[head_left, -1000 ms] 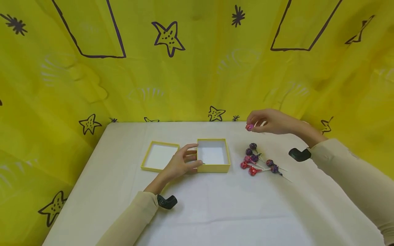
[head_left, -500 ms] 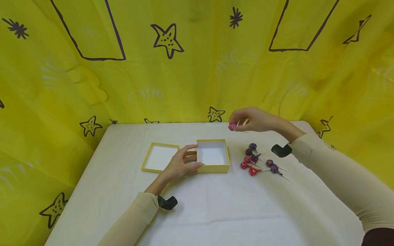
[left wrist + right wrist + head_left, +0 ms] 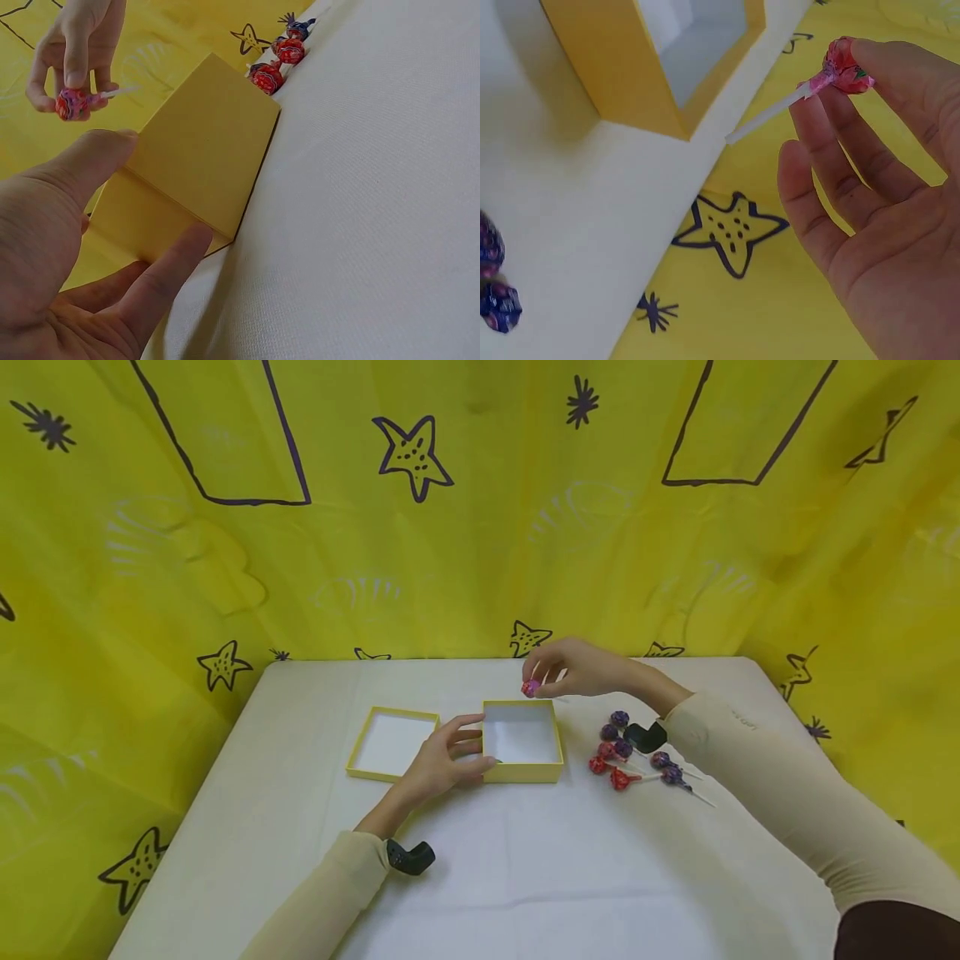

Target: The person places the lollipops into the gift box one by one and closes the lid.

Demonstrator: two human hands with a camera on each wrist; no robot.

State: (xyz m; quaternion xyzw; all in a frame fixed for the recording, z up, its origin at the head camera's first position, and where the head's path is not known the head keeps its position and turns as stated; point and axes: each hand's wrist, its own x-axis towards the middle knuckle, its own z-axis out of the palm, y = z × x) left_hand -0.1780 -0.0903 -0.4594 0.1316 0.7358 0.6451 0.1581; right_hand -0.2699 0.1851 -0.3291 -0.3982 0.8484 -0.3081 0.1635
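My right hand (image 3: 577,667) pinches a red and pink lollipop (image 3: 531,688) by its wrapped head, above the back rim of the yellow box (image 3: 521,772). In the right wrist view the white stick of this lollipop (image 3: 769,122) points away from the palm, toward the box. The box has its open top up and a white inside. My left hand (image 3: 441,760) holds the box at its left side, thumb near the front left corner. The left wrist view shows the thumb (image 3: 112,146) at the upper edge and a fingertip (image 3: 196,236) low at the corner.
Right of the box lies a loose group of red and dark purple lollipops (image 3: 619,778), partly behind the right wrist's camera (image 3: 645,738). A shallow yellow-rimmed lid (image 3: 386,745) lies left of the box. A yellow patterned curtain (image 3: 472,543) hangs behind the white table (image 3: 525,860).
My right hand has carried the lollipop leftward from above the table's right side to the back of the box, dipping slightly at the end. My left hand and the box have stayed put.
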